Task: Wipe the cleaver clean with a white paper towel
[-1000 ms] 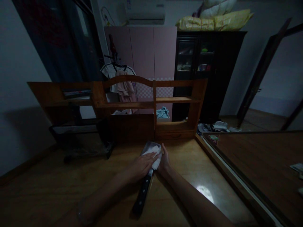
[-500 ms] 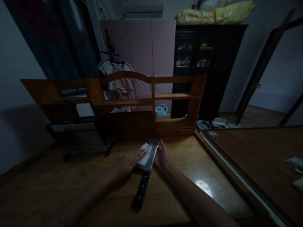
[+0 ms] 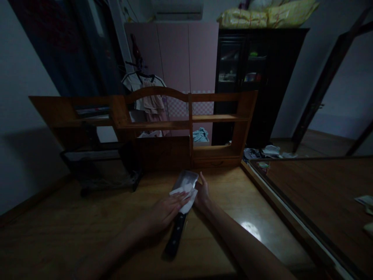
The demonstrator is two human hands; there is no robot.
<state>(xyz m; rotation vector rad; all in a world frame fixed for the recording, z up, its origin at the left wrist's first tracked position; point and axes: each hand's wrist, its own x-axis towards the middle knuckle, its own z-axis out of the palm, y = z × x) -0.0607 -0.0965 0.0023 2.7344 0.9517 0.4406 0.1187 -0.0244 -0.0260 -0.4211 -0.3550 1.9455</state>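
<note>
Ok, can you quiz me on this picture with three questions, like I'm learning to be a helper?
1. Pick one: which hand lies on the white sheet over the knife?
A) right
B) left
C) neither
2. True or false: the knife's handle points toward the wooden shelves.
3. Fill in the missing colour: the big bundles resting right on top of the dark cabinet are ____.

Key:
1. B, the left hand.
2. False; the knife's other end points that way.
3. Yellow.
</note>
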